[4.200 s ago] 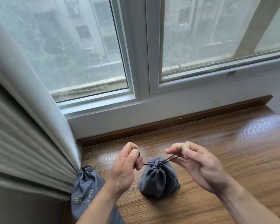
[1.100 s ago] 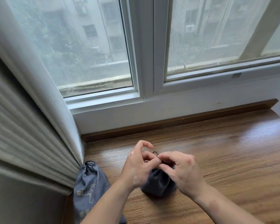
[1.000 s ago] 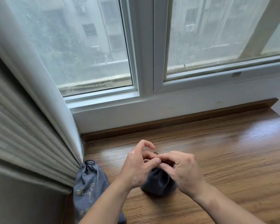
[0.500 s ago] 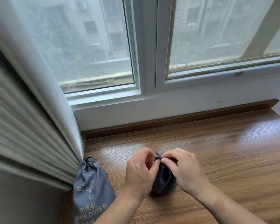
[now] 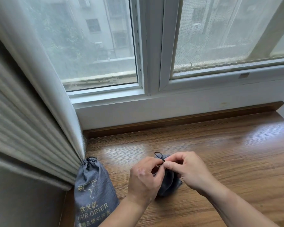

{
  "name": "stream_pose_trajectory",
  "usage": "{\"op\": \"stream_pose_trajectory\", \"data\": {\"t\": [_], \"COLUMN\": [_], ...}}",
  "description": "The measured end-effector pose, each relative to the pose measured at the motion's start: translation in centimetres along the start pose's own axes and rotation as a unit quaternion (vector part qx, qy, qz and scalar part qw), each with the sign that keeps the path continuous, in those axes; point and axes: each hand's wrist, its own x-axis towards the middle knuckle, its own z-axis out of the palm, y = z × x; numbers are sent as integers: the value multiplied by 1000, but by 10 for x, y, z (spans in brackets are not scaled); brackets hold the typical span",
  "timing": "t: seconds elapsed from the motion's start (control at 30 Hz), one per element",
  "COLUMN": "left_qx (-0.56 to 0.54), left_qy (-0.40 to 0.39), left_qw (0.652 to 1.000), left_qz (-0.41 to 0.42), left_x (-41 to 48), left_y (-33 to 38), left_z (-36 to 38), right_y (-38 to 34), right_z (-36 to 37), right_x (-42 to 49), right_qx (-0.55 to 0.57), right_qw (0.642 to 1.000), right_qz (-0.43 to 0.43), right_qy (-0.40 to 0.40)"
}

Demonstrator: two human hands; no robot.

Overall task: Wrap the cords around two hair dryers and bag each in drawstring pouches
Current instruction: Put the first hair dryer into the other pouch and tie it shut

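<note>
While both hands meet over it, a small grey pouch (image 5: pixel 168 184) stands on the wooden worktop (image 5: pixel 236 153), near the front edge and a little left of the middle. Its mouth is gathered tight, so whatever is in it is hidden; the cloth bulges round and full below the gathers. The left hand (image 5: pixel 143 179) has its fingers curled and pinches the black drawstring (image 5: pixel 158 154) between thumb and forefinger right at the top of the pouch. The right hand (image 5: pixel 188 171) pinches the same drawstring from the other side, and the tips of the two hands touch there. A short loop of the drawstring stands up just behind the pinch. The hands cover most of the top of the pouch, so only its lower body shows between the wrists.

Well to the left lies a printed pouch (image 5: pixel 93 185), grey too, with a hair dryer drawing and the words HAIR DRIER on it. Its neck is drawn shut with a dark cord (image 5: pixel 89 161), and its contents cannot be seen either. Its top touches the foot of the pale curtain (image 5: pixel 31 128), which hangs beside the window (image 5: pixel 154 46).
</note>
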Motion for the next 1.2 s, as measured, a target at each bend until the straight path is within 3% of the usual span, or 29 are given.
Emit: {"op": "stream_pose_trajectory", "data": {"t": [0.13,0.4,0.63,0.8,0.87,0.93,1.0,1.1,1.2], "left_qx": [20,59,48,-30,-76,-131,-118,-28,-105], "left_qy": [-1,-24,-54,-75,-72,-91,-122,-78,-149], "left_qw": [1000,998,997,997,994,980,962,963,936], "left_qz": [17,24,20,13,-23,-121,-212,-256,-303], "left_x": [-1,-3,-1,-3,-4,-8,-18,-37,-49], "left_y": [-3,-26,-26,-32,-32,-33,-41,-49,-41], "left_z": [0,-16,-14,-13,-14,-19,-20,-18,-16], "right_y": [-4,5,26,19,19,15,13,10,6], "right_z": [-2,-21,-20,-13,-2,4,8,13,26], "right_x": [-5,-5,-1,14,24,28,31,32,31], "right_qx": [-15,-208,-244,-318,-326,-282,-234,-218,-207], "right_qw": [1000,972,957,920,914,934,952,962,970], "right_qz": [-23,-102,-149,-200,-217,-207,-191,-162,-123], "right_qy": [-5,31,47,-112,-108,-79,-49,12,37]}}
